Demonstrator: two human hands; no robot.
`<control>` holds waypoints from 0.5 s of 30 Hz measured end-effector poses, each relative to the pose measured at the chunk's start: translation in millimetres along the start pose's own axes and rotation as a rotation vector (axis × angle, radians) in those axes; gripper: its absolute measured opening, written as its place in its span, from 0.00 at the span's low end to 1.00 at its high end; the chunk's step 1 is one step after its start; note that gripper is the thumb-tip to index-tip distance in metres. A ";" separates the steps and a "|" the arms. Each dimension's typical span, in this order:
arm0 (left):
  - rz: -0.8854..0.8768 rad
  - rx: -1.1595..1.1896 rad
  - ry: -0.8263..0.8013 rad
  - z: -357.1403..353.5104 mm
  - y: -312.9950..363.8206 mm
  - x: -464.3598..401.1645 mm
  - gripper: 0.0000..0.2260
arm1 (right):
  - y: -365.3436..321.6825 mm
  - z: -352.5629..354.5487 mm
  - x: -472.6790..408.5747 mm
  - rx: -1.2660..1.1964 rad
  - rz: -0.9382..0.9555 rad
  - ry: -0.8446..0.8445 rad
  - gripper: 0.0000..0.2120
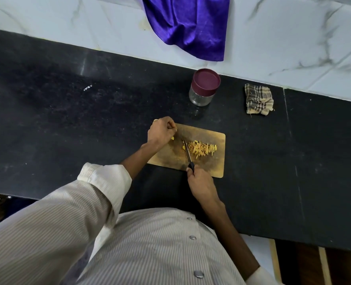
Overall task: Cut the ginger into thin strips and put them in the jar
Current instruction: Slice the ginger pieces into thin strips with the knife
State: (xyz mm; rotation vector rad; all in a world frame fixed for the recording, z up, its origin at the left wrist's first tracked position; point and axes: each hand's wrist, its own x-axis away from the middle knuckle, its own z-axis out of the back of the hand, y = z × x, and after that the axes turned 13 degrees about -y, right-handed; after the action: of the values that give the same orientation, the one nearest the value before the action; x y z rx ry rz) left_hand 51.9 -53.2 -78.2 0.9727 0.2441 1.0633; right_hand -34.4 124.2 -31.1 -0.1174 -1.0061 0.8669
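Right hand (200,185) grips knife (189,154) beside ginger strips (202,148).

No text, label, brand, number or sign can be read anywhere.

Left hand (160,131): at 12 o'clock from the body, knuckles up, fingers curled inward, what they hold unclear; forearm bare, sleeve (104,177) rolled to the elbow. Right hand (200,183): at 1 o'clock, fingers wrapped around a knife handle (191,167), forearm bare.
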 end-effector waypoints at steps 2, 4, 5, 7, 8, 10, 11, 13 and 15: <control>-0.001 0.000 0.004 1.5 -0.1 0.3 0.05 | 0.0 -0.1 0.5 0.004 -0.003 -0.003 0.15; -0.010 -0.001 0.012 3.1 -0.3 0.1 0.05 | 0.1 -0.1 0.5 0.009 -0.002 -0.004 0.16; -0.018 0.001 0.013 4.1 0.0 0.1 0.05 | 0.1 0.0 0.5 0.013 -0.002 -0.006 0.16; -0.029 0.018 0.009 6.6 0.8 0.2 0.05 | -0.1 -0.1 0.2 0.020 -0.002 -0.009 0.16; -0.032 0.032 0.007 8.2 1.5 0.1 0.05 | -0.3 0.0 0.0 0.021 -0.004 -0.009 0.16; -0.045 0.055 0.008 11.8 4.0 1.0 0.04 | -0.3 -0.2 -0.2 0.018 -0.006 -0.006 0.16; -0.051 0.067 0.016 13.3 5.4 2.3 0.04 | 0.0 -0.3 -0.3 0.017 -0.004 -0.002 0.16; -0.065 0.108 0.045 13.9 6.9 8.2 0.03 | 1.3 -0.3 -0.5 0.010 -0.001 0.004 0.16; -0.081 0.140 0.038 9.3 6.2 18.9 0.05 | 2.4 -0.2 -0.8 -0.006 -0.001 0.008 0.16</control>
State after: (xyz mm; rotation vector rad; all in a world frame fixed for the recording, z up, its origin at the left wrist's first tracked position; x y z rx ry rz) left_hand 63.1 -41.9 -63.0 1.0596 0.3902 1.0012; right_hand -35.9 125.3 -32.9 -0.1252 -1.0017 0.8618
